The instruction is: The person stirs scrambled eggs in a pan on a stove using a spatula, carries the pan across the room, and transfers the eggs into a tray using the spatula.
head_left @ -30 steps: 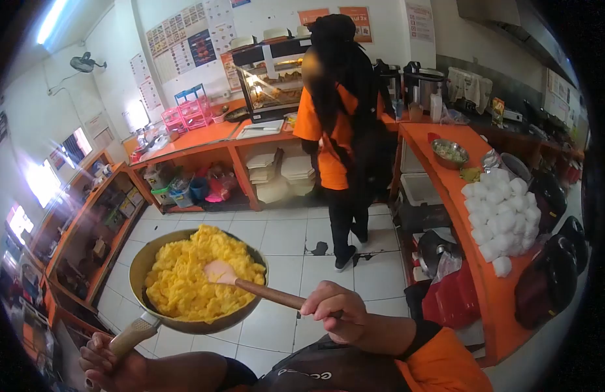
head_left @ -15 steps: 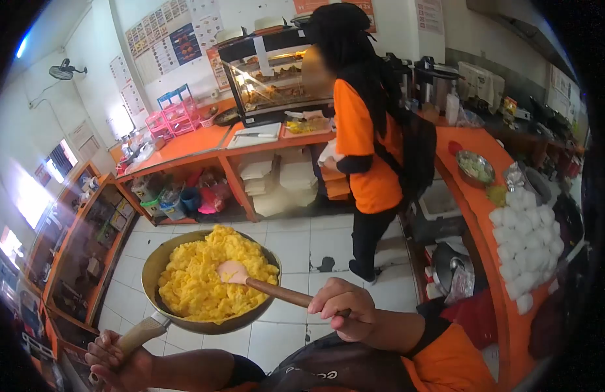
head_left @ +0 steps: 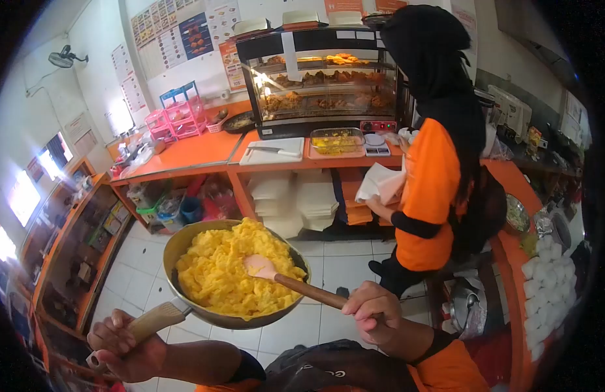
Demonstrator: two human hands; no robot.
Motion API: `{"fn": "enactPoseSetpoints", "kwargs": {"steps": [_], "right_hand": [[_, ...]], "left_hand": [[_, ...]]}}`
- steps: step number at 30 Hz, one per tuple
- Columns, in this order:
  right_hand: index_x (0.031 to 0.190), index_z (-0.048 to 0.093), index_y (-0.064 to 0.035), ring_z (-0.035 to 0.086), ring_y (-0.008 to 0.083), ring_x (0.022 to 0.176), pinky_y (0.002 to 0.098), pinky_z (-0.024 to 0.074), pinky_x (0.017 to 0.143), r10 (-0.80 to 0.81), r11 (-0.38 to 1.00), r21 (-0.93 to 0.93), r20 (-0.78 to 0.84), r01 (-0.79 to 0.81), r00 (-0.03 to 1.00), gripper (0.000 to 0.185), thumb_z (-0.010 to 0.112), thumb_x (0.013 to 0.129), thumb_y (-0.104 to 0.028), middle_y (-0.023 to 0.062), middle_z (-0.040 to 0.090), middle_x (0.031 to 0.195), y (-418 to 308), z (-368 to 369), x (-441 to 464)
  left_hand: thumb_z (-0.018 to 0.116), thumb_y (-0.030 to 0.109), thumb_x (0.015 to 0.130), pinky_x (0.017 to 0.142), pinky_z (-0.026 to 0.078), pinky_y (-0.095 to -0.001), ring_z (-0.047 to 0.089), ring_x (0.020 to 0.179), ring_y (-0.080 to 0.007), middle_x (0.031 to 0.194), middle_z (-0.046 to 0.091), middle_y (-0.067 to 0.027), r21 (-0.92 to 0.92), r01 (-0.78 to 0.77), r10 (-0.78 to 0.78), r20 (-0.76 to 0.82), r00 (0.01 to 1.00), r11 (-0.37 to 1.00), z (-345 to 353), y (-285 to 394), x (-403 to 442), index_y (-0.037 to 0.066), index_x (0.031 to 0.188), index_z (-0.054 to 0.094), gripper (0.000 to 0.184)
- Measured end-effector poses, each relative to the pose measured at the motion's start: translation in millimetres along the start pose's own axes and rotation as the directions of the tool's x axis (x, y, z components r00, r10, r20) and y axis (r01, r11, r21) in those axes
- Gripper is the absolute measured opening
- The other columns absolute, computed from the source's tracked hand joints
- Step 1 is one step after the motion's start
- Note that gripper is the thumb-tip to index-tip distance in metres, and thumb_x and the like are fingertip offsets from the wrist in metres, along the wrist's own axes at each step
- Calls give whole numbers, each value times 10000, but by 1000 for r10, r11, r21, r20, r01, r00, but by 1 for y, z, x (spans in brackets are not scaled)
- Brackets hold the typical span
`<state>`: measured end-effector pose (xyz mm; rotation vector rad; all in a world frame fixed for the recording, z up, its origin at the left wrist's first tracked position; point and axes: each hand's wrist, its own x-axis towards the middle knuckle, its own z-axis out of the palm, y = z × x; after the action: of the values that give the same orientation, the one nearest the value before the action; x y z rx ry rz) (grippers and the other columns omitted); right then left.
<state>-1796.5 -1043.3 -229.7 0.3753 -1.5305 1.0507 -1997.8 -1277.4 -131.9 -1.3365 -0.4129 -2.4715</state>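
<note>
My left hand is wrapped round the light handle of a frying pan, which I hold up in front of me above the tiled floor. A large heap of yellow scrambled eggs fills the pan. In my right hand is the wooden handle of a spatula. Its pinkish head rests on the eggs, at the right of the heap.
Ahead, an orange counter carries a cutting board with a knife, a glass dish of yellow food and a lit display cabinet. A co-worker in orange stands at right, holding white paper. White wrapped bundles cover the right counter.
My view has shifted; the cabinet shows more fully. The pan sits slightly further right in view, still in my hand. The co-worker appears further right, with white paper now plainly visible.
</note>
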Motion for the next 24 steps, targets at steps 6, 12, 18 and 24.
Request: {"fn": "enactPoseSetpoints", "kwargs": {"steps": [6, 12, 18, 24], "right_hand": [[801, 527, -42, 525, 161, 595, 273, 360, 520, 18, 987, -155, -109, -35, 994, 234, 521, 844, -272, 125, 598, 806, 80, -11, 35], [803, 525, -39, 519, 172, 588, 289, 366, 535, -15, 937, -347, -135, -34, 991, 212, 527, 840, -247, 130, 599, 812, 165, -53, 69], [797, 521, -32, 536, 184, 643, 290, 398, 588, -10, 919, -387, -223, -79, 975, 257, 507, 848, -283, 135, 598, 809, 271, -147, 86], [788, 519, -30, 533, 182, 677, 300, 408, 638, 22, 910, -365, -430, -196, 902, 260, 514, 843, -284, 121, 590, 772, 372, -247, 114]], "left_hand": [[535, 156, 823, 682, 350, -276, 323, 489, -98, 565, 320, 1, -147, 91, -87, 30, 996, 985, -25, -140, 38, 104, 622, 333, 290], [530, 151, 824, 679, 361, -285, 334, 485, -104, 559, 320, -5, -280, 132, -138, -2, 990, 951, -32, -298, 45, 101, 633, 342, 273], [523, 132, 818, 677, 368, -288, 336, 491, -116, 559, 327, -11, -293, 183, -190, 3, 982, 938, 1, -462, 29, 95, 637, 351, 253], [554, 148, 796, 626, 369, -255, 337, 482, -109, 552, 346, -21, -269, 304, -313, 9, 950, 914, 38, -619, 6, 85, 624, 365, 263]]}}
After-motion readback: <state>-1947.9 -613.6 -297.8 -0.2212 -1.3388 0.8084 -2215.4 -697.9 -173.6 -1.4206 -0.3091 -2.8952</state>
